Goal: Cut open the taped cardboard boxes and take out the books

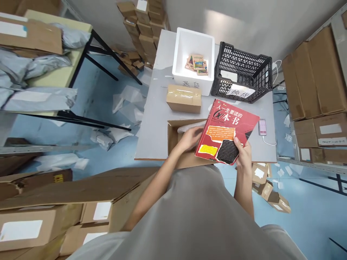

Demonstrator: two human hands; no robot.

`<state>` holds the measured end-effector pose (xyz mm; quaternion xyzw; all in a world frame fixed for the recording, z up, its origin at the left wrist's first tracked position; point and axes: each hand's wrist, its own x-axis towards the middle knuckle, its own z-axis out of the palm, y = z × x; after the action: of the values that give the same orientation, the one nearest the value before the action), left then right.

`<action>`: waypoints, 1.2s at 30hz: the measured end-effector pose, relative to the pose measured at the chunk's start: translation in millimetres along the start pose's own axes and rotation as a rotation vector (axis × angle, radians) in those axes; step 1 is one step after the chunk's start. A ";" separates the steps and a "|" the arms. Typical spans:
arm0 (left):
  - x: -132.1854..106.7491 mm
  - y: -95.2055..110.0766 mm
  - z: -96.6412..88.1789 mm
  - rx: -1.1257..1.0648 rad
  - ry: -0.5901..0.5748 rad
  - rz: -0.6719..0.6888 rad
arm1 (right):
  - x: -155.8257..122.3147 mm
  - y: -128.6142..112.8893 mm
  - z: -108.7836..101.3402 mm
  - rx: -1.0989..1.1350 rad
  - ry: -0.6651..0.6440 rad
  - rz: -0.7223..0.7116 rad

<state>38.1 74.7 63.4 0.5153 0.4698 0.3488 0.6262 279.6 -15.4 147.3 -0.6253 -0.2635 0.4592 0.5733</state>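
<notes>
A red book point(226, 135) with white Chinese lettering and orange, yellow and black patches on its cover is held tilted above the table's front edge. My right hand point(243, 153) grips its lower right side, thumb on the front cover. By the book's left edge is my left hand point(191, 139), its fingers loosely apart over an open cardboard box point(173, 139). Whether its fingertips touch the book is hard to see, since the book partly covers them. Inside the box lies a pale wrapped piece point(189, 126), half hidden by the hand and book.
On the grey table point(151, 126) stand a taped cardboard box point(184, 99), a white foam bin point(177, 54) holding several small boxed items, and a black plastic crate point(244, 68). A phone point(262, 127) lies at the right on a cable. Cartons point(311, 79) are stacked at the right.
</notes>
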 end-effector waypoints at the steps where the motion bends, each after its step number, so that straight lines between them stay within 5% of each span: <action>1: -6.7 7.7 -4.9 -0.105 -0.040 -0.051 | 1.3 4.0 5.7 0.013 -0.009 0.026; 5: -34.4 25.9 -13.1 -0.423 -0.178 -0.240 | 2.8 15.2 29.1 0.007 -0.061 0.067; 17: -65.6 32.9 -12.3 -0.477 0.137 -0.226 | 12.6 11.1 64.5 -0.177 -0.201 -0.127; 21: -67.7 40.5 -8.4 -0.340 0.259 -0.120 | 1.4 17.4 73.0 -0.420 -0.073 -0.352; 25: -74.8 46.7 12.6 -0.042 0.367 0.009 | -28.0 26.4 94.0 -0.394 -0.294 -0.249; 30: -93.5 54.2 41.1 0.261 0.182 0.108 | -35.5 30.3 111.1 -0.299 -0.213 -0.189; 33: -94.7 53.3 35.8 0.386 0.009 0.202 | -20.8 26.2 101.6 -0.121 -0.136 -0.139; 36: -84.4 43.9 11.8 0.396 0.163 0.196 | -10.4 20.1 84.0 0.078 -0.149 0.007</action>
<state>24.7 3.1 125.8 0.6414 0.5259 0.3493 0.4360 197.4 11.5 137.5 -0.5674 -0.2850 0.5166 0.5745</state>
